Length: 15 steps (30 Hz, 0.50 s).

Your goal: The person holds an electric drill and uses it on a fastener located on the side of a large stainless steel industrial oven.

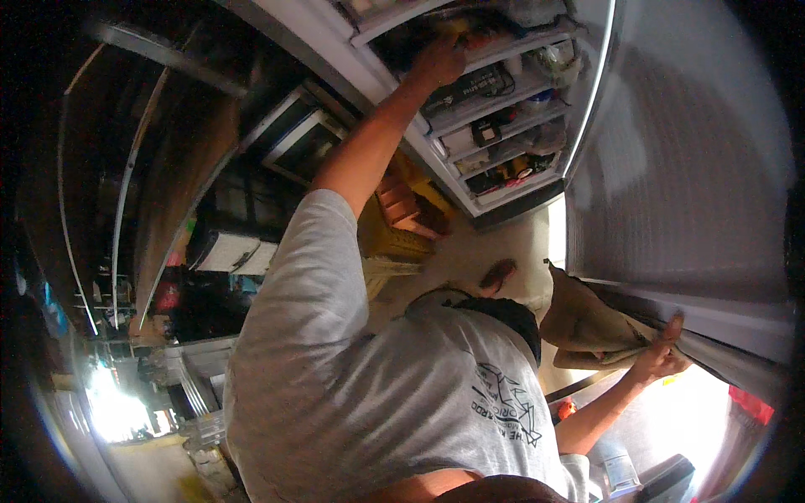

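My left hand (440,63) reaches up into an upper shelf of a white, several-tiered shelf unit (436,144), among dark and orange-yellow items (480,40). Its fingertips are lost in shadow, so I cannot tell whether they hold anything. On the other side, my right hand (661,356) is closed around the lower edge of a large, pale grey door panel (679,151), thumb on the near face. A crumpled brown sheet (591,327), paper or cloth, hangs against that edge right beside the hand; whether the fingers also pinch it is unclear.
Packets and small boxes fill the shelves, including a black package (470,90). Orange-brown blocks (398,201) stand by the unit's base. At left is a dark cabinet with a white sheet (225,251). A reddish-brown item (498,275) lies on the pale floor (465,243).
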Motion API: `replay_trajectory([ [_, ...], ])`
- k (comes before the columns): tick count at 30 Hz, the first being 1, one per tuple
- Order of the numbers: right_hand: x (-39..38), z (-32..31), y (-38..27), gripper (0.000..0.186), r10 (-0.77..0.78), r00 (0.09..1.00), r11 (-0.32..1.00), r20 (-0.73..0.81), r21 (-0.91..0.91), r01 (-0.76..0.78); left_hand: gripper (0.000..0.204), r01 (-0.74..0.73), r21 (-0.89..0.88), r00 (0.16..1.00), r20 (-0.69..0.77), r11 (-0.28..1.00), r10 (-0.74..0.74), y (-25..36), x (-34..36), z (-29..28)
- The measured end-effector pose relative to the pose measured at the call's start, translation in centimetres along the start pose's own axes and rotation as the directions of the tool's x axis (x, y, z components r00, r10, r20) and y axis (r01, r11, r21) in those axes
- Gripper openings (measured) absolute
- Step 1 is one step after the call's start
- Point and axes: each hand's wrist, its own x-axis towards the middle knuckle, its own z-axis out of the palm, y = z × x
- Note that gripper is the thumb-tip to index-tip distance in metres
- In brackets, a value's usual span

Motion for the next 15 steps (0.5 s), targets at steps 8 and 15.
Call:
replay_trajectory([
  [8,-0.3,-1.3,1.7,0.04,-0.016,0.999,0.998,0.028,-0.054,0.018,0.025,-0.21,-0.068,0.959,0.182,0.975,0.219,0.9,4.6,-4.9],
  [15,-0.4,-1.4,1.2,0.039,0.036,0.999,0.993,0.006,-0.116,-0.036,0.024,-0.161,-0.004,0.947,0.28,0.987,0.156,-0.5,6.7,-6.2],
])
